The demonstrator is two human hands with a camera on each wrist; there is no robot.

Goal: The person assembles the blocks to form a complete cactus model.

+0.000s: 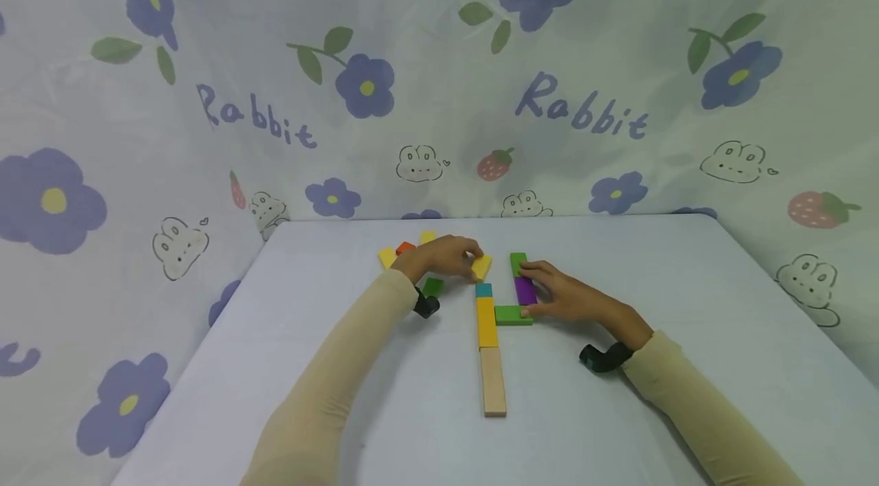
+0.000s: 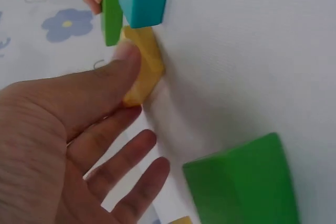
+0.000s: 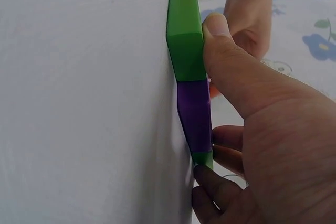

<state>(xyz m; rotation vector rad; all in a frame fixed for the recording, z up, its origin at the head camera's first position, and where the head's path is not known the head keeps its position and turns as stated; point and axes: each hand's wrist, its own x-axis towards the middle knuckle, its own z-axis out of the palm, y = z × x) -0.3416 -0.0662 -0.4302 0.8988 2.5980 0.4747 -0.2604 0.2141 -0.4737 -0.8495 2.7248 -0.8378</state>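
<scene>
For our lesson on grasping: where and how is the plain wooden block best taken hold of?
Probably by both long sides, near the middle, coming from above: the plain wooden block lies flat, with those sides free, while its far end meets the orange-yellow block.

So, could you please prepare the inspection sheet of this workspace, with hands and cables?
Surface: plain white tabletop.
Job's things: wood-coloured rectangular block, golden rectangular block and small teal block in one row; near lime rectangular block beside the golden one; far lime rectangular block meeting purple rectangular block.
Clutter: loose orange block, darker green block, two yellow blocks.
Hands: left hand pinches third yellow block; right hand touches both lime blocks.
Cables: nothing seen.
Surroundings: white backdrop printed with purple flowers and rabbits.
</scene>
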